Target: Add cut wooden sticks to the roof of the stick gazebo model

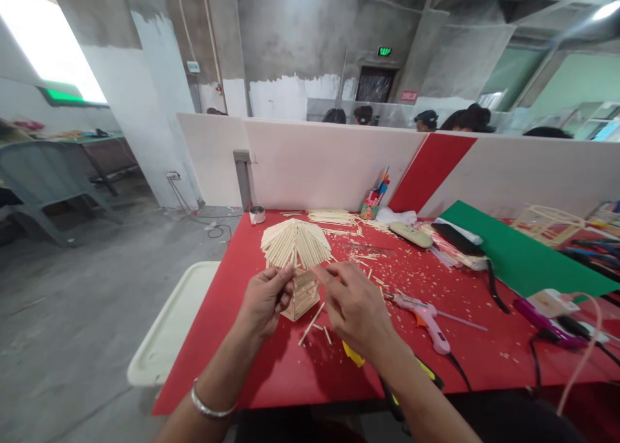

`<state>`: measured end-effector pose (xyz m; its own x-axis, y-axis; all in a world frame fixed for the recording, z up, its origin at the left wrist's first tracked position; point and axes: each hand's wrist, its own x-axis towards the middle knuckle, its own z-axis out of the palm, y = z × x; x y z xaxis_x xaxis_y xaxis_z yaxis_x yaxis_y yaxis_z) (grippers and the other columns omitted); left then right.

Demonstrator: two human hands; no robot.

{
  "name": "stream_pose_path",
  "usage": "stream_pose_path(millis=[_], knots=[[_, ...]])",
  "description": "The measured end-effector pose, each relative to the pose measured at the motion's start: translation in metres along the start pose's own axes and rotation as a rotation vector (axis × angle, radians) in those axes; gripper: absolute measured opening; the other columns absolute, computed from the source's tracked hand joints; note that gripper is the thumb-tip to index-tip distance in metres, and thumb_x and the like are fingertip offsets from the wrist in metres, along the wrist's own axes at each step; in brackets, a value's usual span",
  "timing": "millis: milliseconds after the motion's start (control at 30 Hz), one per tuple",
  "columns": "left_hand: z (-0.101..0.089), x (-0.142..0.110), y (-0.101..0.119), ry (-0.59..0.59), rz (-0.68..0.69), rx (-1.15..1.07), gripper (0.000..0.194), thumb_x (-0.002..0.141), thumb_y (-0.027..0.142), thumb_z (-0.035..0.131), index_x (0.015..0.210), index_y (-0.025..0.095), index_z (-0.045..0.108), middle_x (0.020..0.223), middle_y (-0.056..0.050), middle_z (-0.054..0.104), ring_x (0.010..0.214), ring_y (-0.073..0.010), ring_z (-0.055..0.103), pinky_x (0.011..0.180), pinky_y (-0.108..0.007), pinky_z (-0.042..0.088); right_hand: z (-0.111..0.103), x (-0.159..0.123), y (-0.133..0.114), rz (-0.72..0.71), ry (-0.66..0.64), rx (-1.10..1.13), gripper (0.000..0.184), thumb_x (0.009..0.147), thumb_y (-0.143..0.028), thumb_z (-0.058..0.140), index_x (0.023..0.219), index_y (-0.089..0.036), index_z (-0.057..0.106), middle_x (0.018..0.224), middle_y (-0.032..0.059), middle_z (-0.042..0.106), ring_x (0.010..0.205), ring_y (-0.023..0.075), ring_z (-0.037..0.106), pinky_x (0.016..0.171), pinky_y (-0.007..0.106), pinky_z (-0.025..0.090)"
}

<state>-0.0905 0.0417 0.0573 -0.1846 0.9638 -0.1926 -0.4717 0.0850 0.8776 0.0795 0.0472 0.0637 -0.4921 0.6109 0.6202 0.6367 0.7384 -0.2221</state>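
A small model house of thin wooden sticks stands on the red table, its cone-like stick roof (294, 241) above a slatted body (306, 296). My left hand (265, 298), with a silver bangle on the wrist, is in front of the model's left side. Its thumb and forefinger are pinched together; whatever lies between them is too small to make out. My right hand (352, 304) is at the model's right side, fingers bent and tips close together. Its grip is likewise unclear. Loose sticks (311, 325) lie just below the hands.
A pink glue gun (426, 317) lies on the right, its cord trailing forward. Stick piles (332, 217), a pen cup (372, 204) and a tin (257, 214) line the back. Scraps litter the red table (203, 365). A green board (523, 252) and purple power strip (547, 323) are farther right.
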Motion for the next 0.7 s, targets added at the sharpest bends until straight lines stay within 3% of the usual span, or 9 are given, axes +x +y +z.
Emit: stream_pose_path(millis=[200,467,700], knots=[[-0.002,0.004,0.001,0.052,-0.008,0.040,0.045,0.045,0.043,0.086,0.057,0.013,0.055,0.040,0.003,0.053,0.031,-0.0019,0.040,0.032,-0.012,0.023,0.006,0.027,-0.006,-0.086,-0.038,-0.056,0.048,0.086,-0.015,0.045,0.132,-0.024,0.052,0.096,0.0088,0.055,0.088,0.0223,0.047,0.078,0.036,0.046],[-0.003,0.008,0.005,0.020,-0.014,0.028,0.047,0.042,0.044,0.087,0.054,0.013,0.054,0.039,0.003,0.053,0.029,-0.0017,0.038,0.029,-0.012,0.019,0.009,0.035,-0.010,-0.077,-0.027,-0.133,0.042,0.088,-0.018,0.046,0.128,-0.023,0.056,0.092,0.0085,0.054,0.085,0.0216,0.046,0.072,0.033,0.044],[-0.005,0.005,0.005,-0.002,0.014,-0.059,0.034,0.056,0.039,0.080,0.060,0.011,0.063,0.044,0.003,0.055,0.031,-0.0025,0.041,0.030,-0.013,0.022,0.010,0.037,-0.012,-0.059,-0.041,-0.211,0.040,0.091,-0.019,0.043,0.129,-0.024,0.055,0.089,0.0085,0.054,0.083,0.0224,0.046,0.069,0.033,0.043]])
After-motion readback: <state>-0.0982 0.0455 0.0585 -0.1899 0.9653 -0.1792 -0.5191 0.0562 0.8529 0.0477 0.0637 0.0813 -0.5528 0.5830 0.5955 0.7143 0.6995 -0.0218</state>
